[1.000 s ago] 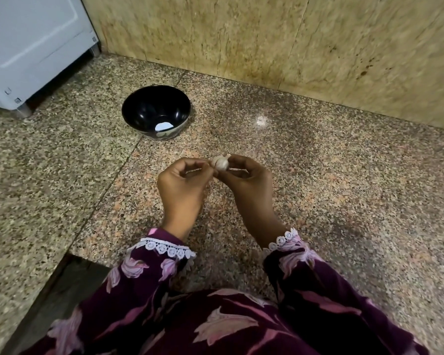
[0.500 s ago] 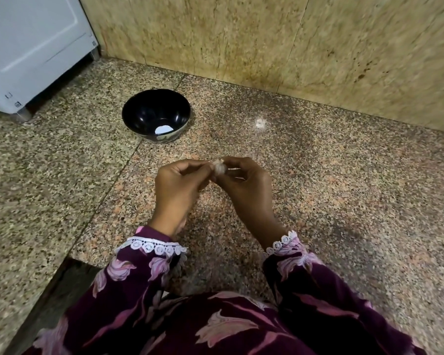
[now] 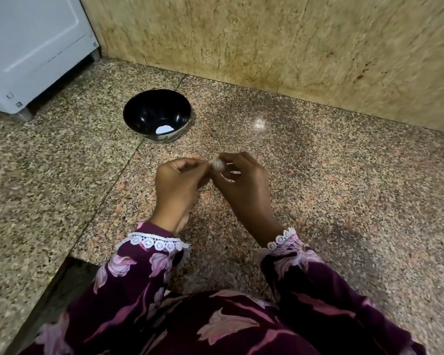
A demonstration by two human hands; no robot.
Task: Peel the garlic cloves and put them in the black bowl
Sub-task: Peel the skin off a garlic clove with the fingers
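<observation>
A small pale garlic clove [image 3: 218,166] sits between the fingertips of both hands, above the granite counter. My right hand [image 3: 244,185] pinches it from the right with thumb and fingers curled round it. My left hand [image 3: 176,184] pinches its left side, fingers curled in. The black bowl [image 3: 157,115] stands on the counter beyond and to the left of the hands, a hand's width away. A bright white patch shows at its bottom; I cannot tell whether it is a clove or a reflection.
A white appliance [image 3: 31,47] stands at the far left on short feet. A tan stone wall [image 3: 292,47] runs along the back. The counter edge drops off at the lower left [image 3: 62,272]. My patterned purple sleeves fill the bottom of the view.
The hands stay together on the clove, with small finger shifts; the clove shows less between the fingertips than a second ago. The bowl has not moved.
</observation>
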